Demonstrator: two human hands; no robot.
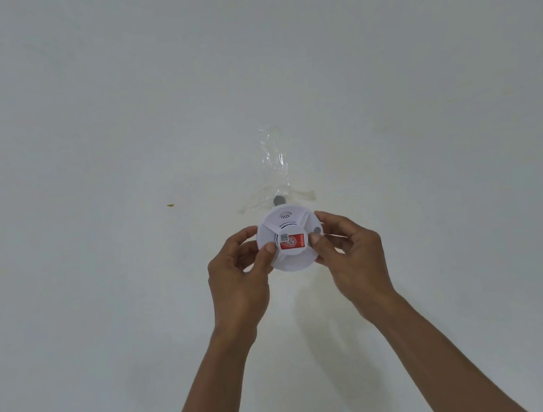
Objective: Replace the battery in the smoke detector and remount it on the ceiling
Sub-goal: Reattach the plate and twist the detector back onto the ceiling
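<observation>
A round white smoke detector (pixel 286 224) with a red sticker at its centre is held up against the white ceiling (pixel 116 122). My left hand (pixel 238 278) grips its left rim, thumb on the face near the sticker. My right hand (pixel 351 254) grips the right rim, thumb beside a small grey button. Just above the detector a grey round stud (pixel 278 200) sticks out of the ceiling, with strips of clear tape (pixel 273 157) around it. The detector's back side is hidden.
A small yellow speck (pixel 170 205) marks the ceiling to the left. A faint shadow of the detector and arms falls on the ceiling below the hands. Nothing else shows but plain ceiling on all sides.
</observation>
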